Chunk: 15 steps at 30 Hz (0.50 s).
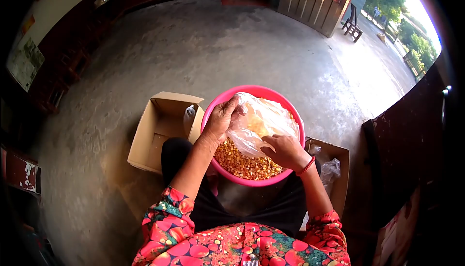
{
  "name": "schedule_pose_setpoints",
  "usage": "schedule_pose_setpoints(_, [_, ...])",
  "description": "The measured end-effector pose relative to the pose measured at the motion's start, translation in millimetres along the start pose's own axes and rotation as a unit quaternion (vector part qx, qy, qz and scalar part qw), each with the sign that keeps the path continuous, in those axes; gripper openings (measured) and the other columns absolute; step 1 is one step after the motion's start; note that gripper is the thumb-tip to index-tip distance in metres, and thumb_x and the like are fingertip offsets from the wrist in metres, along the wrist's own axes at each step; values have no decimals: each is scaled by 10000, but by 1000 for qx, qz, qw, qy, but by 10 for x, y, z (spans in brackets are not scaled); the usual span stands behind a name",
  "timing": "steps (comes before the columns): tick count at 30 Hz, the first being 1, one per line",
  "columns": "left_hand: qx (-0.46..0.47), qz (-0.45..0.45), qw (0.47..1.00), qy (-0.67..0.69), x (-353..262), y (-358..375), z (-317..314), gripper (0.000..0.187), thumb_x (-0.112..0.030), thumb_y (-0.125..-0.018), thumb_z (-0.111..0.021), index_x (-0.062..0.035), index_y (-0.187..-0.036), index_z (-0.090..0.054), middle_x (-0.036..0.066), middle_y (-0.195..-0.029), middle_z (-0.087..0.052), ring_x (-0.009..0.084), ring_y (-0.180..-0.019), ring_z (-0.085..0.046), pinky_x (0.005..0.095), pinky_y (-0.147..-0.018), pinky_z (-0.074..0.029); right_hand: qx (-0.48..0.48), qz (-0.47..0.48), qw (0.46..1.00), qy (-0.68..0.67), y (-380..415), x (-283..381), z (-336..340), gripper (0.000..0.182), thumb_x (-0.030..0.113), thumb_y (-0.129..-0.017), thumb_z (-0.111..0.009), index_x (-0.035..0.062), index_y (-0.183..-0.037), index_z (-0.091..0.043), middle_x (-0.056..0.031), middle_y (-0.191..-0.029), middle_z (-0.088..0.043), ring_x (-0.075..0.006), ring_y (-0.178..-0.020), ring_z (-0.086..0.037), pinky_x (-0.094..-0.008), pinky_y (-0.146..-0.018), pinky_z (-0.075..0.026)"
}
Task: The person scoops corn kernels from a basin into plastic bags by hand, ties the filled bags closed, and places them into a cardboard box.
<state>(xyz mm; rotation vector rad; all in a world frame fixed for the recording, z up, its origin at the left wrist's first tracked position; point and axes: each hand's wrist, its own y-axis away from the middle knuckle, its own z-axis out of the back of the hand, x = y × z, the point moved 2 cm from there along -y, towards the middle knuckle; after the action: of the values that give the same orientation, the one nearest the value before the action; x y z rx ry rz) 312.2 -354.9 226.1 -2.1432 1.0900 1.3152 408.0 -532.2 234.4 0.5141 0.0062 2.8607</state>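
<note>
A bright pink basin [301,120] sits between my knees, holding a thick layer of golden-orange corn kernels [244,162]. Over it is a clear plastic bag [249,137], crumpled and spread across the upper part of the basin. My left hand [220,120] is closed on the bag's upper left side, with the thumb up near the gathered film. At the bag's lower right edge, my right hand [286,152] grips the film with curled fingers, low over the kernels. A red bead bracelet [306,166] circles the right wrist.
To the left stands an open cardboard box [157,133] with a small filled plastic bag [189,117] inside. Another cardboard box [343,181] on the right contains crumpled clear plastic [331,170]. A wooden chair [352,25] stands outside, past the open door [315,4].
</note>
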Motion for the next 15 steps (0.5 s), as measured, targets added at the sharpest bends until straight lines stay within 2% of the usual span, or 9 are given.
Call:
schedule_pose_setpoints(2, [8,11,1000,-4,2,-28,21,245,-339,-857,-610,-96,-830,-619,-19,-683,-577,56,-607,-524,194,-559,-423,-146,68,985,-67,-71,30,123,452,319,-840,-577,47,-1194,-504,-232,-966,-584,-366,-869,-577,-416,-752,-455])
schedule_pose_setpoints(3, [31,41,998,-30,11,-57,53,216,-291,-863,-605,-76,-868,-622,-1,-741,-589,63,-655,-540,193,-598,-436,-96,10,990,-100,-140,91,265,467,344,-863,-539,20,-1196,-492,-239,-1024,-574,-383,-936,-557,-415,-809,-437])
schedule_pose_setpoints(5, [53,72,994,-56,19,-36,36,191,-243,-870,-600,-57,-906,-626,16,-799,-600,70,-703,-555,191,-637,-449,-161,-52,983,-68,-310,-41,261,488,358,-882,-494,-14,-1198,-475,-255,-1063,-560,-389,-1020,-520,-423,-859,-406])
schedule_pose_setpoints(7, [110,-32,993,10,-74,18,-100,180,-94,-847,-584,-57,-1017,-630,41,-984,-585,63,-815,-525,177,-719,-435,-237,-48,970,-27,-470,-204,229,504,363,-894,-458,-37,-1201,-458,-272,-1079,-549,-393,-1058,-494,-433,-889,-380])
schedule_pose_setpoints(9, [151,-43,987,-24,-84,36,21,300,22,-790,-561,-62,-1072,-622,46,-1068,-536,93,-929,-505,225,-841,-414,-205,-72,974,-61,-597,-292,247,512,316,-855,-523,-36,-1213,-424,-277,-1069,-550,-405,-1053,-494,-447,-898,-379])
schedule_pose_setpoints(11, [115,-255,921,-272,-86,-21,77,308,61,-770,-555,-81,-1029,-644,45,-983,-563,157,-909,-541,302,-823,-448,-227,-58,972,-7,-694,-386,157,557,287,-797,-593,-31,-1219,-416,-273,-1067,-554,-409,-1053,-493,-456,-897,-380])
schedule_pose_setpoints(12, [102,-294,876,-368,-84,7,76,354,91,-751,-527,-86,-1035,-642,69,-984,-573,204,-962,-539,325,-844,-441,-253,-42,966,16,-750,-416,89,582,279,-773,-617,-29,-1223,-414,-271,-1076,-551,-411,-1055,-491,-462,-898,-380])
schedule_pose_setpoints(13, [103,-294,876,-368,-59,0,94,354,91,-751,-527,-86,-1035,-642,69,-984,-573,204,-962,-539,325,-844,-441,-279,-25,959,39,-794,-424,41,609,270,-748,-641,-26,-1228,-411,-270,-1084,-548,-413,-1056,-490,-468,-900,-379])
schedule_pose_setpoints(15, [32,-369,779,-506,-4,-24,149,335,95,-758,-519,-76,-1014,-650,108,-1028,-562,253,-983,-528,332,-862,-434,-254,-51,965,31,-845,-408,5,642,267,-724,-662,-19,-1240,-407,-264,-1124,-531,-401,-1094,-472,-466,-923,-371])
